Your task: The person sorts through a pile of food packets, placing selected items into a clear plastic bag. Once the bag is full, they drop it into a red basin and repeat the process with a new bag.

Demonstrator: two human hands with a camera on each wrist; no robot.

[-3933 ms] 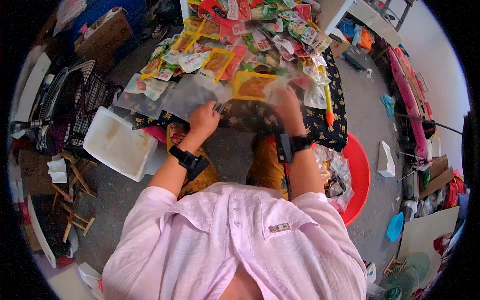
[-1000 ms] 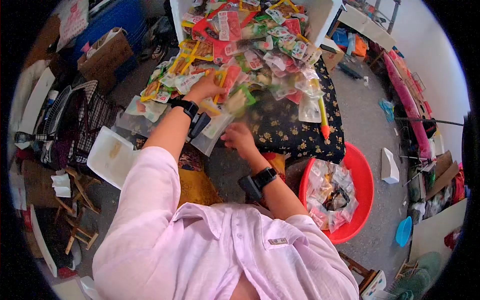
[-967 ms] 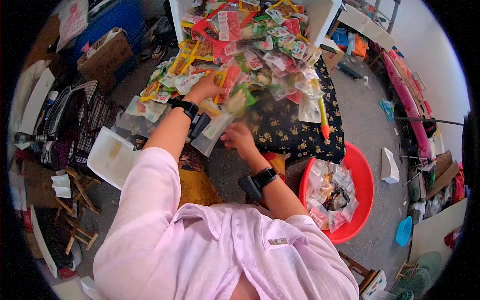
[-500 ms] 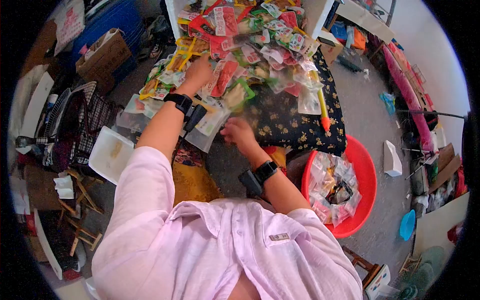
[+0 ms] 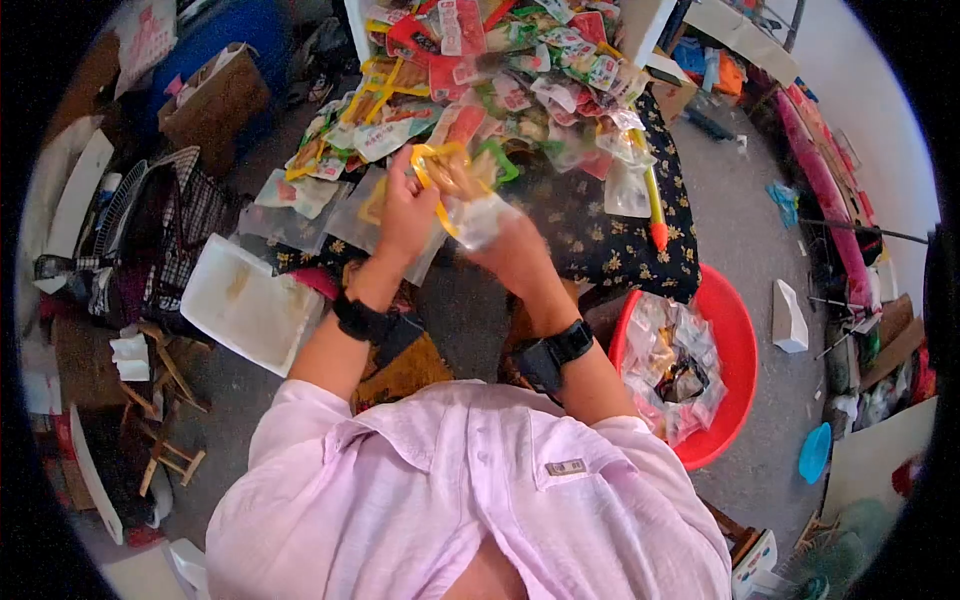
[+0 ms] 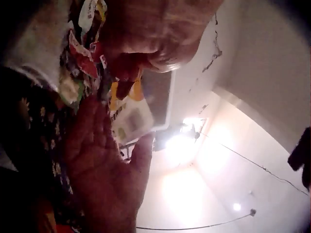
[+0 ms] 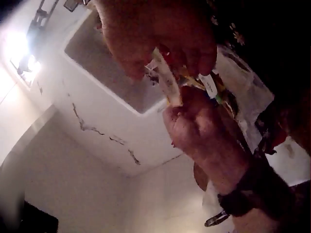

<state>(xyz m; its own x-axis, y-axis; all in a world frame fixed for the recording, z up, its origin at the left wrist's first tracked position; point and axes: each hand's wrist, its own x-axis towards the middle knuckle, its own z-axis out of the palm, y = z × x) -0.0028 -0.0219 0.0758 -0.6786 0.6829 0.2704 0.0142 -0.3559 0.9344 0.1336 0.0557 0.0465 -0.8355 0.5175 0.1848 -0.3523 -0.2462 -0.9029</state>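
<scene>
In the head view my left hand [image 5: 408,218] grips a yellow-bordered food pouch [image 5: 452,180] by its left edge, held up over the front of the table. The pouch has brownish contents and a clear lower end. My right hand [image 5: 520,258], slightly blurred, is at that clear end. In the left wrist view my left hand [image 6: 158,34] pinches the yellow edge, and the thumb and fingers of my right hand [image 6: 104,160] meet the pouch [image 6: 133,116] at its other end. The right wrist view shows the pouch [image 7: 167,80] edge-on between both hands. Clear bags [image 5: 350,215] lie beside my left hand.
A heap of food pouches [image 5: 510,95] spills from a white box [image 5: 650,30] onto the dark flowered cloth [image 5: 580,235]. A yellow-orange stick [image 5: 655,210] lies at the right. On the floor are a red basin [image 5: 740,370] with clear packets and a white tray [image 5: 235,300].
My left hand has come back from the heap and now holds the yellow-bordered pouch. My right hand has moved right and meets it. The clear bag is now partly behind my left hand.
</scene>
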